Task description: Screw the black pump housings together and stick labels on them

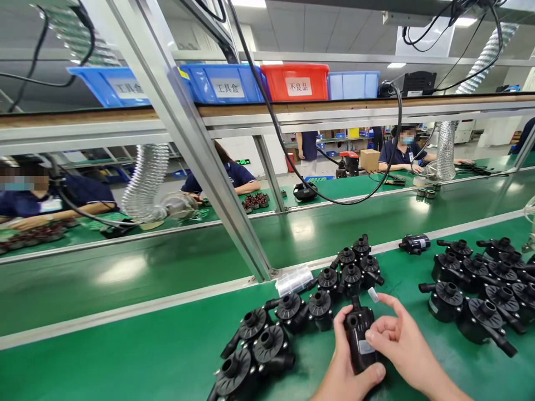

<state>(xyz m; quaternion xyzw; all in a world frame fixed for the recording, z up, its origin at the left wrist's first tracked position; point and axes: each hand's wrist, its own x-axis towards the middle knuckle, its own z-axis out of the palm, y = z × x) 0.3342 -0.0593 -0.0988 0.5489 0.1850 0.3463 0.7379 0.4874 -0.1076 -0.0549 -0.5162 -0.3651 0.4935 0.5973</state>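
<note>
A black pump [358, 331] with a pale label on its side is gripped by my left hand [351, 370], fingers and thumb wrapped round its body. Close against the pump's right side is my right hand [397, 340]. Its index finger points up with a small whitish label [373, 295] clinging to the tip. The thumb and other fingers of that hand are curled by the pump; whether they press on it is hard to tell. A clear plastic roll [294, 280] lies behind the nearby pumps.
Several black pumps [270, 343] stand left and behind; another group [485, 317] stands right. One pump [414, 243] lies apart near the bench edge. A metal post [200, 150] rises ahead. A red bin [295, 82] sits on the shelf. A black cable [288, 150] hangs down. Co-workers sit opposite.
</note>
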